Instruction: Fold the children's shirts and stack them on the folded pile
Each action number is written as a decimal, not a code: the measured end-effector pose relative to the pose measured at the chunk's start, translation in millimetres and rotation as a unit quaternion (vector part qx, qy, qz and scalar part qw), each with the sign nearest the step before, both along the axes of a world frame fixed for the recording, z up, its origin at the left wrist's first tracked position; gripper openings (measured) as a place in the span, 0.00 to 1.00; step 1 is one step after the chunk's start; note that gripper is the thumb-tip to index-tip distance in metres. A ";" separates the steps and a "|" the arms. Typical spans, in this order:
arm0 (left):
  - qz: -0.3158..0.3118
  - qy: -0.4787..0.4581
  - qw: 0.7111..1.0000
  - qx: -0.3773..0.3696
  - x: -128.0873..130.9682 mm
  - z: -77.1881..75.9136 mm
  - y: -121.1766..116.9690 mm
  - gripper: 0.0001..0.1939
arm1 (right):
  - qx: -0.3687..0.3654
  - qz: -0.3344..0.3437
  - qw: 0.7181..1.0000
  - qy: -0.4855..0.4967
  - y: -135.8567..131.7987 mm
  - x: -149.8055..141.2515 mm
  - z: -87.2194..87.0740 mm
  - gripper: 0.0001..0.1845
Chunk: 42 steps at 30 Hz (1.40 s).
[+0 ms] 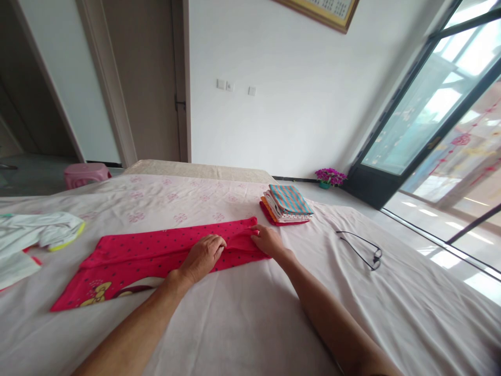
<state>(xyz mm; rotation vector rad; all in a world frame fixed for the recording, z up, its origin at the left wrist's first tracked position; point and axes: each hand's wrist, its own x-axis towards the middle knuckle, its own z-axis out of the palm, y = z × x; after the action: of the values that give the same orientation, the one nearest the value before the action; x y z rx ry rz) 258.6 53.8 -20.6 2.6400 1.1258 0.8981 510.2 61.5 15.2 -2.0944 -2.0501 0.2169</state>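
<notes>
So we've got a red garment (144, 243) with dark dots laid out in a long strip on the pale sheet (235, 324), running from left of centre over to just in front of a folded stack (289, 201), with a yellow and white print showing along its near left edge. Our left hand (203, 257) sits palm down around the middle of the strip, fingers bent and close together with the tips on the cloth, and honestly we can't tell if they've got a grip or are just pressing. Our right hand (270, 241) is at the strip's right end, thumb and fingers nearly closed, and it looks like they've got the edge in a loose pinch. The stack is just beyond that hand, blue and tan stripes on top, something red at the bottom. Off to our right there's a pair of dark glasses (376, 256) lying on the sheet, and away to our left a crumpled white garment (23, 235) with yellow-green trim. Past the sheet we can see a pink stool (88, 175) on the left and purple flowers (331, 176) near the glass door (415, 125)
</notes>
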 end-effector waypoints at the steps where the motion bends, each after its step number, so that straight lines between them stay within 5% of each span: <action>1: 0.003 -0.002 1.000 -0.001 0.0 0.5 -0.2 0.07 | -0.005 -0.002 1.000 0.010 1.5 2.3 -0.3 0.21; 7: -0.028 0.017 0.999 0.026 1.6 0.9 -4.2 0.11 | 0.049 -0.040 0.998 0.006 16.1 5.0 2.4 0.20; 13: -0.113 0.082 0.990 0.006 1.4 -1.8 -8.9 0.20 | 0.098 0.103 0.987 -0.077 30.9 -0.7 -6.5 0.20; 20: -0.139 0.094 0.986 -0.021 -0.8 3.1 -9.2 0.20 | 0.096 0.099 0.984 -0.112 41.9 -16.3 -8.8 0.22; 26: -0.157 0.072 0.984 -0.035 -3.4 13.8 -15.3 0.19 | 0.083 0.236 0.958 -0.137 27.6 -33.3 -27.7 0.23; 30: -0.163 0.032 0.980 -0.106 -12.3 21.4 -21.4 0.19 | 0.067 0.194 0.965 -0.162 25.8 -27.5 -41.1 0.26; 34: -0.098 -0.040 0.985 -0.139 -51.8 30.4 -27.5 0.16 | 0.035 0.129 0.980 -0.149 27.9 -30.6 -40.1 0.32; 38: 0.065 0.012 0.996 -0.065 -133.0 41.0 -35.7 0.14 | 0.020 0.095 0.986 -0.139 28.6 -36.5 -38.8 0.34; 42: 0.213 0.085 0.973 -0.010 -216.1 43.7 -44.4 0.19 | 0.028 0.091 0.986 -0.137 29.3 -37.9 -41.1 0.34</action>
<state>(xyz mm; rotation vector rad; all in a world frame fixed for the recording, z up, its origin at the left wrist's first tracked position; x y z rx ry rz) 42.5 9.4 23.1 2.5397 1.7785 0.7209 472.4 90.8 -25.9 -1.9968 -2.3764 -0.1068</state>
